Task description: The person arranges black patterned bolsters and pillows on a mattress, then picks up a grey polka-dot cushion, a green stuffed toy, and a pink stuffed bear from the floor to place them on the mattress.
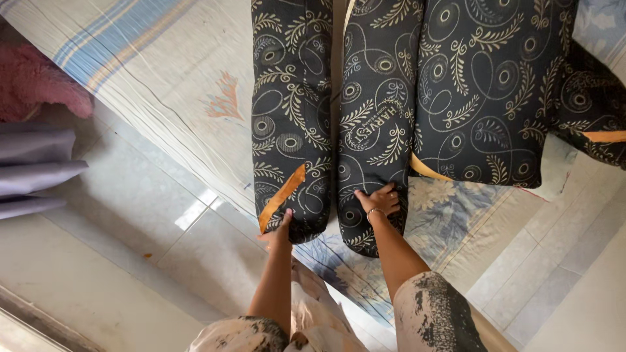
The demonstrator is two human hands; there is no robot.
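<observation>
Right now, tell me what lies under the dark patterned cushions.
Under the cushions lies a pale sheet with blue stripes and flower prints, spread over a tiled floor. Whatever sits directly beneath each cushion is covered.

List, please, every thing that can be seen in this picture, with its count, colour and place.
Long black patterned cushions: two, black with pale leaf and circle print, side by side on the bed, one under each hand.
Wide black patterned pillows: at least two, same print, upper right.
Bed sheet: one, cream with blue stripes and flower print, under the cushions.
Pink fluffy cloth: one, far left.
Grey folded fabric: one pile, left edge.
Tiled floor: pale, bottom left.
Thin bracelet: one, right wrist.
Left hand: grips the left cushion's end.
Right hand: presses on the second cushion's end.
</observation>
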